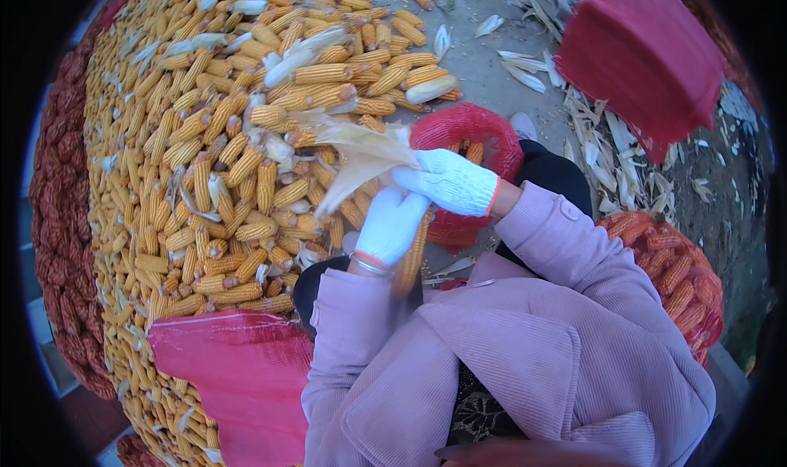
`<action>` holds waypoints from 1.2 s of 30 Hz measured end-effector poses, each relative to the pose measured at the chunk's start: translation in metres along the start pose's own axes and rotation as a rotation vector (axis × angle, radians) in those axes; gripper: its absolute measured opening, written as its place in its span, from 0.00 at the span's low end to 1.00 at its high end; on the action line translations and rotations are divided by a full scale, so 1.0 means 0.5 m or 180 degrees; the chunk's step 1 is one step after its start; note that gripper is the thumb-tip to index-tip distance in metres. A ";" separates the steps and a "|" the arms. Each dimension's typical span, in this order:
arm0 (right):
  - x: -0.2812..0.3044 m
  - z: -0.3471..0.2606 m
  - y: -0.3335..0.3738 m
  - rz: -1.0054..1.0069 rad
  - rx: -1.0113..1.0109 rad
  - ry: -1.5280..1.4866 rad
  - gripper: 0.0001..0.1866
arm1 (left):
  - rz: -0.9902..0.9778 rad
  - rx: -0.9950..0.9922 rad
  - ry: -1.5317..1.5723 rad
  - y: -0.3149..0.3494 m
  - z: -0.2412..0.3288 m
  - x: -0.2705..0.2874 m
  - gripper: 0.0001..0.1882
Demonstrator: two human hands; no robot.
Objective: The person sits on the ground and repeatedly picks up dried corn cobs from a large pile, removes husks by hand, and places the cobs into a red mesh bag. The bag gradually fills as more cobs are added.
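Both my hands wear white knitted gloves and meet in front of my body. My left hand (393, 225), with a bracelet at its wrist, is closed round an ear of corn (412, 258) that slants down toward my lap; its upper end is hidden. Pressed against it, my right hand (449, 182) is closed on pale dry husk (361, 151), which spreads out to the left over the pile. Just beyond the right hand stands an open red mesh bag (504, 135) with some ears inside.
A large heap of yellow corn ears (238, 164) covers the left side. Filled mesh sacks (70, 205) line its far left edge. A full sack (676, 274) sits at my right. Red sacks lie flat at lower left (234, 377) and upper right (639, 57). Loose husks (602, 151) litter the ground.
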State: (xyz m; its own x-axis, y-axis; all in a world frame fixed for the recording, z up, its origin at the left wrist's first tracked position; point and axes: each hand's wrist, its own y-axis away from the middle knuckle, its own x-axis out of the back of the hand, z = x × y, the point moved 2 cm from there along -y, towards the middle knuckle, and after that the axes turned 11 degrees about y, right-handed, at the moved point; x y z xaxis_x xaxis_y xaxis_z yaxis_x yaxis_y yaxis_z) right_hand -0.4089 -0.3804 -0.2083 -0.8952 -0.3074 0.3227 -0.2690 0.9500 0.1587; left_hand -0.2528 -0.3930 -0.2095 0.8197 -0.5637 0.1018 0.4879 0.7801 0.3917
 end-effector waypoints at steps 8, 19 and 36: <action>0.059 -0.015 0.003 0.0608 -0.0047 -0.1610 0.21 | -0.0603 0.0353 0.1237 -0.018 -0.006 -0.035 0.17; 0.052 -0.011 -0.046 0.0860 -0.0425 -0.3087 0.15 | -0.0364 0.0222 0.1698 -0.025 -0.008 -0.069 0.13; 0.058 -0.003 0.022 0.0457 0.0087 -0.3403 0.26 | -0.0819 -0.1055 0.0636 -0.015 0.004 -0.065 0.24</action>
State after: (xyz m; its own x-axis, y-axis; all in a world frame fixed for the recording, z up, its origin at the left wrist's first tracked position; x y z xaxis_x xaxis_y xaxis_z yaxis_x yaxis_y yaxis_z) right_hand -0.4371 -0.3791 -0.1960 -0.7620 0.0021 -0.6476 -0.1327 0.9783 0.1592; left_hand -0.2837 -0.3813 -0.2139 0.6853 -0.7124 -0.1514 0.7260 0.6847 0.0643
